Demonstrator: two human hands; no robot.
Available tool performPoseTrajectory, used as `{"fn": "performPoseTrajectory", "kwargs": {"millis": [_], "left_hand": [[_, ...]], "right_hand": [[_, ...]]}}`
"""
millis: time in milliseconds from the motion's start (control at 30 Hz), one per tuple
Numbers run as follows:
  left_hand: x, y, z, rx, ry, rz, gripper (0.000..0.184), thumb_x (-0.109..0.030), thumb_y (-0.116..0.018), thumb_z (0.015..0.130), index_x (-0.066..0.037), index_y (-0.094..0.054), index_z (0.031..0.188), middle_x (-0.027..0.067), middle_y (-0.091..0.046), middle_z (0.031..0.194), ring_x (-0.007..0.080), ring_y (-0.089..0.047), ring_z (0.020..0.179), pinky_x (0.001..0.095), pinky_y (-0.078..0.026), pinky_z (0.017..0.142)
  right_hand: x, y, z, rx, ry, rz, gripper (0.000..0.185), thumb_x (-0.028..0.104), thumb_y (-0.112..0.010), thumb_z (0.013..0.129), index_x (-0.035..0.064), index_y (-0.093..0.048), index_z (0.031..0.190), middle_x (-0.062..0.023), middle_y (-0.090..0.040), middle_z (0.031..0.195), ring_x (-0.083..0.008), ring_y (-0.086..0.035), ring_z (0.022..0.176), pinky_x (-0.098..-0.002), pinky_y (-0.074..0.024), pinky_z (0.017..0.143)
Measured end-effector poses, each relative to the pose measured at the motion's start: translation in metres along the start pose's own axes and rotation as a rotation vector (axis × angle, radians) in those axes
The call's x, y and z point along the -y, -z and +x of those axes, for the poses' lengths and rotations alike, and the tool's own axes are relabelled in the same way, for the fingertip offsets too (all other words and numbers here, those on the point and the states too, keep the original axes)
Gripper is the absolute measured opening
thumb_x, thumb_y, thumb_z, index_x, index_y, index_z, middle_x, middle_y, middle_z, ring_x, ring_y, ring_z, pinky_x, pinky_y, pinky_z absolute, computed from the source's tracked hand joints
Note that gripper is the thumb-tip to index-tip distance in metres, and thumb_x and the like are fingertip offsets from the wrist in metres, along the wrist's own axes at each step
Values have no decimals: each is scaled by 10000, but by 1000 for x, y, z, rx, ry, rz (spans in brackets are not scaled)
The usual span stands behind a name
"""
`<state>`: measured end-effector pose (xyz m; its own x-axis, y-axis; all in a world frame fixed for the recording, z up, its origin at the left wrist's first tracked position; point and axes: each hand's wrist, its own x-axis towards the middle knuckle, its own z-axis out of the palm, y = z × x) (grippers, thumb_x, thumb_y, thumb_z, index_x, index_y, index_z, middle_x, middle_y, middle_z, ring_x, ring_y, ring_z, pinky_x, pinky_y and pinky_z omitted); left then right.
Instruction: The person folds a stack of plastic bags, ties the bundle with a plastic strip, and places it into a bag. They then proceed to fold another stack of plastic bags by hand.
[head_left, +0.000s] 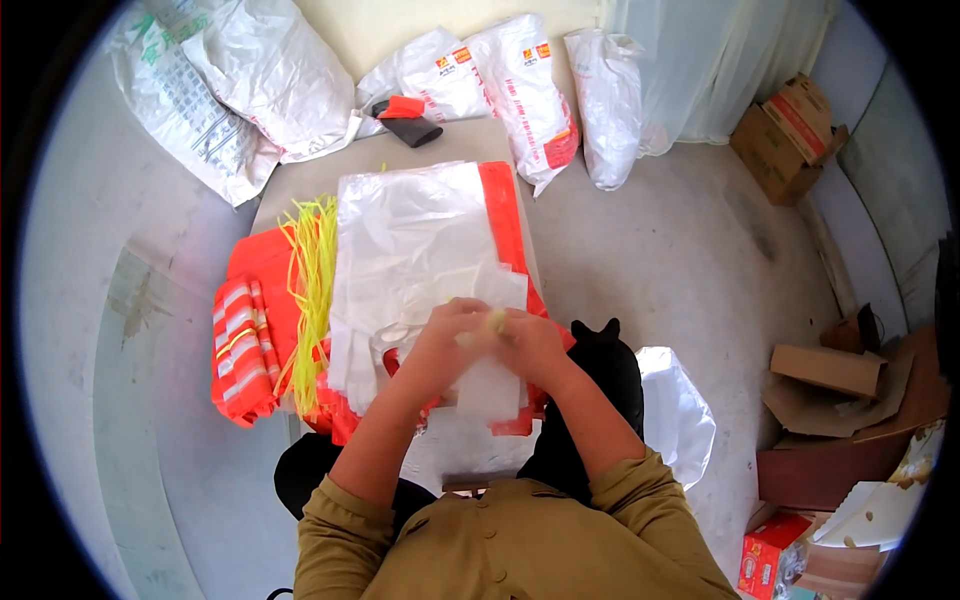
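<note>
Both of my hands meet over the near part of a stack of white translucent plastic sheets [415, 220] with red ones beneath. My left hand [450, 340] and my right hand [530, 345] are curled inward, fingers close together around something small, pale and yellowish, too blurred to name. A white translucent piece [490, 390] hangs below them. Left of the stack lies a bundle of yellow strips [315, 290]. Beside it are folded red-and-white striped pieces [243, 345] on red material [262, 258].
White sacks [285, 75] stand behind the table [400, 152], with a black and red item [408, 122] at its back edge. Cardboard boxes [785, 140] are at the back right, more [825, 370] at the right. A white bag [678, 410] is beside my right leg.
</note>
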<state>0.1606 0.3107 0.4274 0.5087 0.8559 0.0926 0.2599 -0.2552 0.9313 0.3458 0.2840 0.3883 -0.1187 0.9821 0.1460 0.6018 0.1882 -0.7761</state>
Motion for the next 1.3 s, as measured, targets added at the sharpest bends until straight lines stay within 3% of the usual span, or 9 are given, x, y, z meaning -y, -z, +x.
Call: {"fn": "performPoseTrajectory", "kwargs": {"millis": [100, 200, 400, 500, 667, 800, 867, 1167, 1300], "left_hand": [[1, 2, 0, -8, 115, -431, 450, -119, -601, 972, -57, -538, 1413, 122, -569, 1388, 173, -549, 1075, 327, -411, 1033], [16, 0, 0, 10, 57, -381, 634, -76, -631, 931, -60, -384, 1515, 130, -517, 1462, 170, -560, 993, 303, -466, 936], [2, -13, 0, -65, 109, 262, 800, -19, -706, 835, -109, -339, 1540, 62, -699, 1085, 149, -558, 725, 294, -483, 672], [7, -22, 0, -183, 82, 373, 781, -21, -704, 836, -130, -349, 1523, 31, -701, 911, 137, -551, 663, 293, -482, 663], [33, -26, 2, -273, 117, 273, 361, -72, -695, 858, -53, -631, 1213, 60, -688, 887, 155, -575, 672, 301, -481, 655], [41, -27, 1, -263, 64, 272, 110, -100, -682, 873, -7, -708, 926, 101, -664, 845, 214, -610, 708, 336, -485, 662], [40, -26, 0, -252, -12, 415, 111, -92, -692, 859, -16, -701, 939, 116, -658, 850, 259, -623, 749, 362, -493, 680], [38, -28, -10, -285, -118, 514, 122, -77, -719, 822, -27, -679, 926, 124, -648, 879, 329, -626, 826, 418, -500, 718], [44, -31, -11, -310, -113, 506, 111, -68, -705, 829, -22, -667, 922, 126, -646, 880, 346, -621, 833, 427, -496, 724]], "right_hand": [[-1, 1, -1, -8, 20, -5, 162, 207, -657, 916, 69, -700, 990, -126, -678, 945, -331, -670, 886, -409, -525, 767], [0, 1, 0, 4, -30, 67, 172, 200, -635, 935, 52, -668, 1018, -162, -678, 945, -360, -666, 884, -425, -522, 770], [-9, -1, 3, 39, -151, 155, 269, 196, -628, 942, 58, -571, 1166, -193, -685, 970, -374, -670, 915, -426, -521, 777], [-11, -5, 2, -21, -166, 265, 292, 183, -619, 945, 69, -541, 1203, -184, -690, 987, -359, -672, 934, -418, -519, 787], [-7, -9, -3, -71, -110, 422, 275, 102, -615, 913, 55, -561, 1178, -156, -686, 1023, -346, -663, 944, -396, -517, 816], [-5, -3, 1, 5, 81, 47, 277, 48, -632, 854, 40, -612, 1130, -137, -663, 997, -338, -644, 936, -399, -518, 818], [-13, -12, 2, -121, 302, -35, 276, 40, -636, 833, 36, -634, 1109, -133, -647, 986, -333, -632, 943, -404, -516, 818], [-25, -25, 1, -240, 335, 19, 249, 36, -649, 838, 46, -689, 1084, -129, -660, 1049, -320, -610, 989, -408, -502, 860], [-13, -18, -3, -214, 166, 41, 326, 44, -647, 856, 62, -669, 1181, -125, -683, 1024, -311, -613, 1000, -409, -495, 875]]}}
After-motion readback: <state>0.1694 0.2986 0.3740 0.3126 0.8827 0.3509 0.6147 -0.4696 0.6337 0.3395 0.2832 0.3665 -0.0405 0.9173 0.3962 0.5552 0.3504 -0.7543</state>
